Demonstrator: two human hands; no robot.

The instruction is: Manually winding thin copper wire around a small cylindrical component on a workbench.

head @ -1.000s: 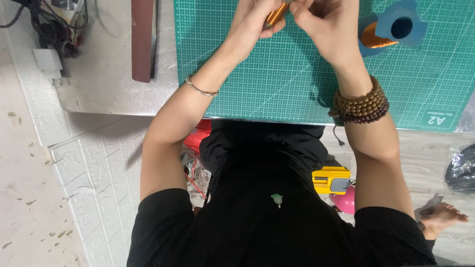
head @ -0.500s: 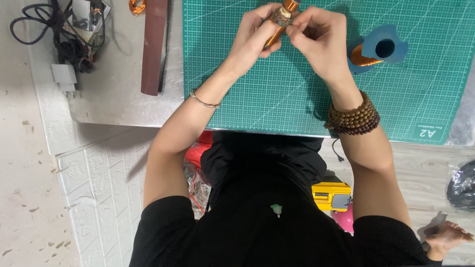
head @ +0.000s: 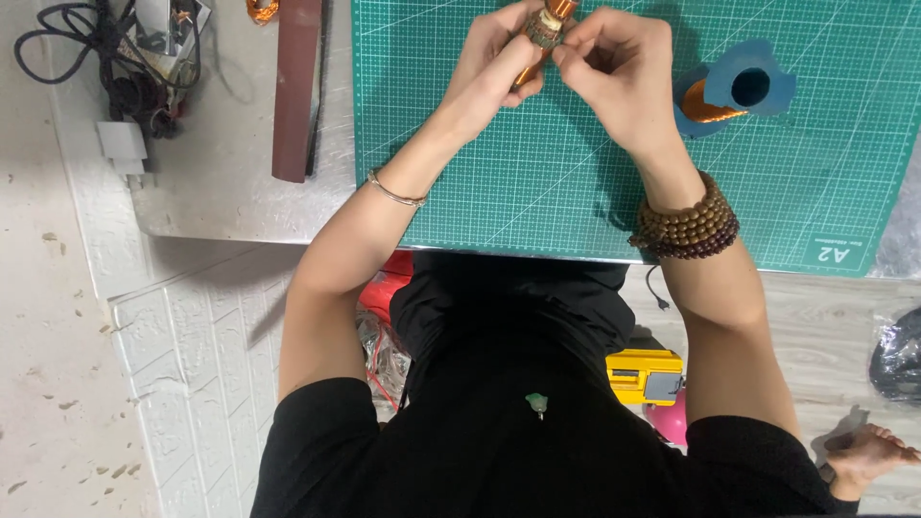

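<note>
Above green mat (head: 576,192): both hands (head: 499,62) (head: 619,72) pinching copper-wound coil (head: 542,34).

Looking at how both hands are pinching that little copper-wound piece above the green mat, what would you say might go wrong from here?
1. The copper-wound piece is pinched only at the fingertips of the left hand and right hand; it could slip and its winding loosen.
2. The copper wire spool lies on its side on the cutting mat, so it might roll.
3. The bead bracelet could snag loose wire.

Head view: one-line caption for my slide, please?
Both hands, left hand and right hand, grip a copper-wound coil above a green cutting mat.
</note>
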